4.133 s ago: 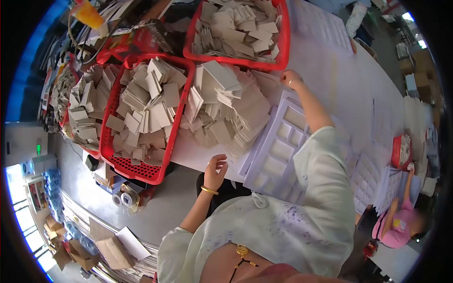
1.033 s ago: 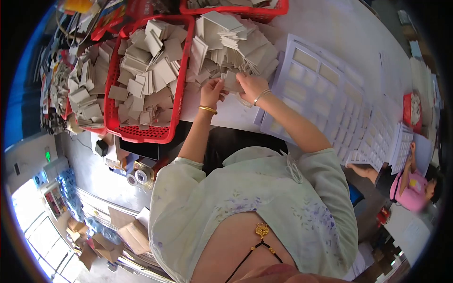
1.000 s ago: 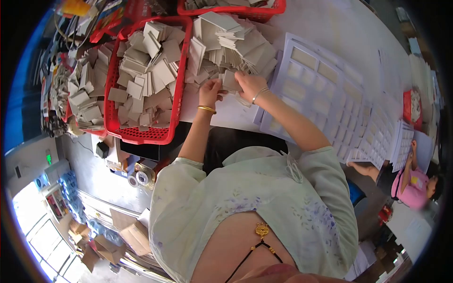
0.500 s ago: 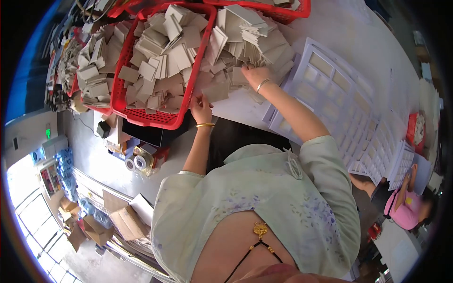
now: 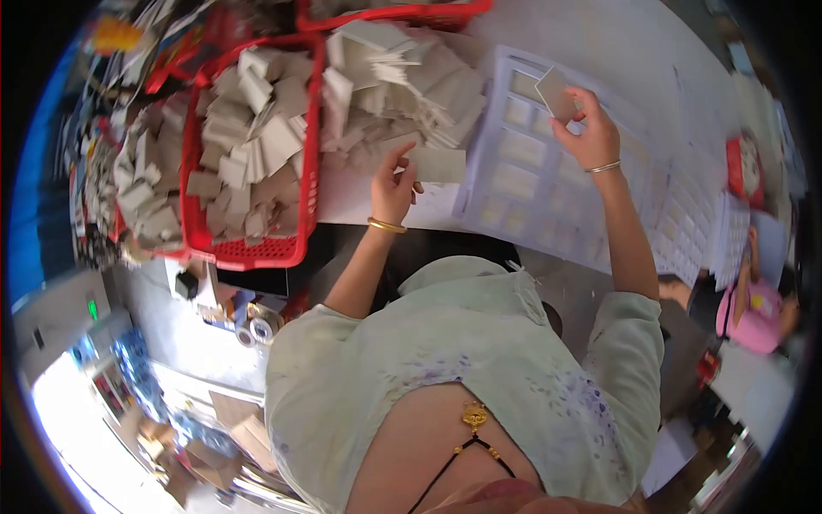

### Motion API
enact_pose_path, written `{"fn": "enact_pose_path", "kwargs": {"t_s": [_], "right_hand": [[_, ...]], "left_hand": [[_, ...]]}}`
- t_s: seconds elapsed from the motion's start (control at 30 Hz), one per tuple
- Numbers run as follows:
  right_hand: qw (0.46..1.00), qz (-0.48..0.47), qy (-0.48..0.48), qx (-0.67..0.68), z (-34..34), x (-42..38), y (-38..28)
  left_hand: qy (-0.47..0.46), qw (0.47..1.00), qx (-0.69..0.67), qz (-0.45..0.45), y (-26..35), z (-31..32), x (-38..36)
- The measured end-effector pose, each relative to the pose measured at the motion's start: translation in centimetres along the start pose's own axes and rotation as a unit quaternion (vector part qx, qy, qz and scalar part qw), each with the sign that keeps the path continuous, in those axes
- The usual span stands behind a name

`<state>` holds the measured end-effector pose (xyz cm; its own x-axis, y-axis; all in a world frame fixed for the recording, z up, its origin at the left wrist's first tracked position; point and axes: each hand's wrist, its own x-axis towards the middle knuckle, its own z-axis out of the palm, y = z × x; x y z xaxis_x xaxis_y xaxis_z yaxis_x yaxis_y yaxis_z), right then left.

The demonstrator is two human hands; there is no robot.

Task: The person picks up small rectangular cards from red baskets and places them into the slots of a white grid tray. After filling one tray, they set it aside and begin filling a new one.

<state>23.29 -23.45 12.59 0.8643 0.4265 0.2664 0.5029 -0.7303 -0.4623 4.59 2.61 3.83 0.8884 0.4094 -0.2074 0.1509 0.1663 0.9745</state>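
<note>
Grasping one card [image 5: 555, 92] in the right hand [image 5: 594, 135] over the tray [image 5: 491, 137], another card [image 5: 440, 165] in the left hand [image 5: 393, 190], gripped near edges, probably leaving faces uncovered.

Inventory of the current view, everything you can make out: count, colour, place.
Red baskets: at least four, red, three left and top, one far right
Loose cards: many, greyish white, heaped beside the middle basket
Wide card: one, grey, at the left fingers
Raised card: one, grey, in the right fingers
Compartment trays: several, pale lilac, right of the heap
Table: one, white, under the heap and trays
Rolls: two, pale, lower left
Cardboard boxes: several, brown, bottom left
Lit sign: one, green, left
Co-worker: one, pink top, far right
Left hand: one, gold bangle
Right hand: one, silver bracelet
</note>
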Motion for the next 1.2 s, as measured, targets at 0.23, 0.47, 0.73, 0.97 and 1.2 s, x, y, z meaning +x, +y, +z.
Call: {"fn": "enact_pose_path", "kwargs": {"t_s": [0.23, 0.47, 0.73, 0.97, 1.2], "right_hand": [[0.996, 0.084, 0.022, -0.028, -4.7, -6.2, 5.1], [0.998, 0.017, 0.039, -0.052, -3.4, -7.6, 6.9], [0.988, -0.061, -0.133, -0.057, -0.9, -9.2, 3.1], [0.971, -0.084, -0.211, -0.074, 2.9, -10.7, 1.2], [0.976, -0.083, -0.194, -0.059, 3.9, -10.6, -0.1]], "left_hand": [[-0.140, 0.968, 0.188, 0.087, -0.2, 7.9, 4.8], [-0.201, 0.918, 0.320, 0.117, -0.9, 12.1, 8.1], [-0.132, 0.867, 0.405, 0.258, -2.0, 12.9, 7.9], [-0.208, 0.866, 0.418, 0.181, -0.7, 10.6, 6.5], [-0.276, 0.750, 0.524, 0.294, 0.5, 9.7, 5.7]]}}
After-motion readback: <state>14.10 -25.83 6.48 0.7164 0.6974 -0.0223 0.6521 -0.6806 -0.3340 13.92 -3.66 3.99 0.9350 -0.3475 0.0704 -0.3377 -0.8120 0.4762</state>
